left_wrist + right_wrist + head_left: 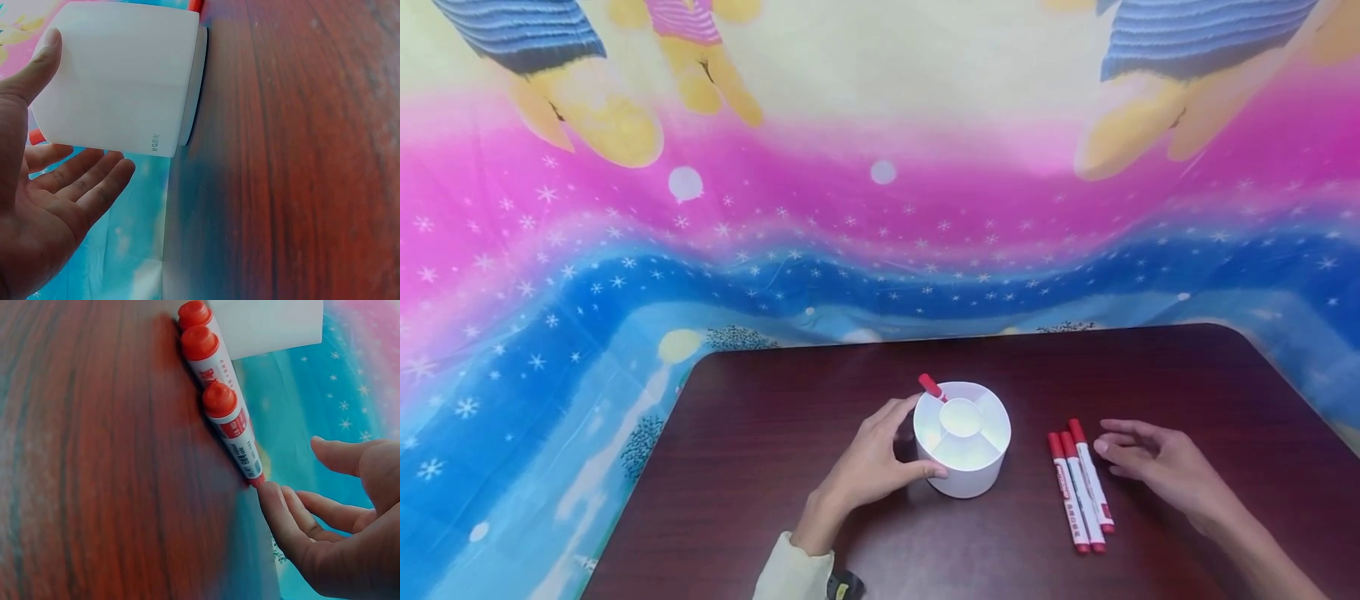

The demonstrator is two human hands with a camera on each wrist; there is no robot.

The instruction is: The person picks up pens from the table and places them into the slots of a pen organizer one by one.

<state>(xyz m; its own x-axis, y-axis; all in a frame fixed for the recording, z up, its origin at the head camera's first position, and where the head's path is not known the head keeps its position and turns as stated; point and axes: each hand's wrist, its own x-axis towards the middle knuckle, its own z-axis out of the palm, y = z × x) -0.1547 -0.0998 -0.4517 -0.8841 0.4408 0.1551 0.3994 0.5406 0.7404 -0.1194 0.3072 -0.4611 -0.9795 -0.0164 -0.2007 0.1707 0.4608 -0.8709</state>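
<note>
A round white pen holder [966, 483] with several compartments stands upright on the table. My left hand [874, 463] holds it from the left, thumb at the front wall and fingers round the far side. One red-capped marker [932, 387] leans in its back-left compartment. To the holder's right lie three white markers [1078, 493] with red caps, side by side. Just right of their capped ends is my right hand [1165, 468], holding nothing, fingers extended. In the right wrist view a fingertip [270, 494] is close to the end of the nearest marker [240, 444]; contact is unclear.
The dark wooden table [760, 433] has rounded back corners. Behind it hangs a printed cloth [820, 200] in pink and blue with snowflakes. A black band [846, 586] is at the left sleeve's cuff.
</note>
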